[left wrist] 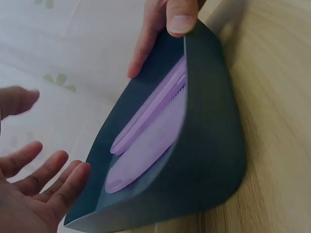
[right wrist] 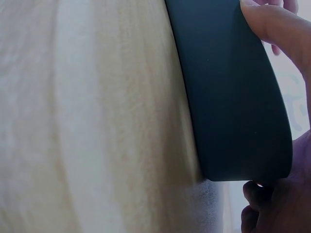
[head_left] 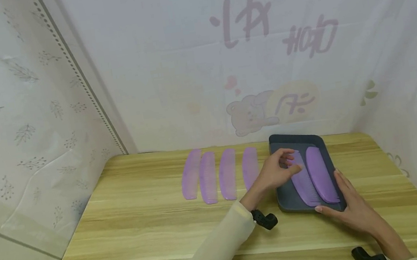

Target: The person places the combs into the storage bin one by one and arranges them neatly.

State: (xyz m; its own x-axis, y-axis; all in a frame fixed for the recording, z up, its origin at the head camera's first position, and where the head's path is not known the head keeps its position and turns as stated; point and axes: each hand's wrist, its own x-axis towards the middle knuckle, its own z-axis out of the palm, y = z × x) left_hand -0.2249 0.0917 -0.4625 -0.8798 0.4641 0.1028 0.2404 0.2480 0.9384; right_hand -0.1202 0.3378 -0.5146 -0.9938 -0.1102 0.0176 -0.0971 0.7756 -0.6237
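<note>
A dark grey tray [head_left: 287, 202] stands at the right of the table with two purple combs in it. One comb [head_left: 322, 176] lies along the tray's right side; the other comb [head_left: 303, 185] is just left of it, teeth facing right. My left hand [head_left: 275, 171] hovers above the tray's left side; in the left wrist view its fingers are spread and hold nothing. With my right hand [head_left: 355, 209] I grip the tray's near right corner, thumb at the front rim and fingers along the right wall. The right wrist view shows the tray's outer wall [right wrist: 233, 97].
Left of the tray, several more purple combs [head_left: 208, 178] lie side by side in a row on the wooden table [head_left: 148, 243]. The rightmost comb [head_left: 250, 164] is partly behind my left hand and forearm. Printed white cloth [head_left: 169, 73] hangs behind and at both sides.
</note>
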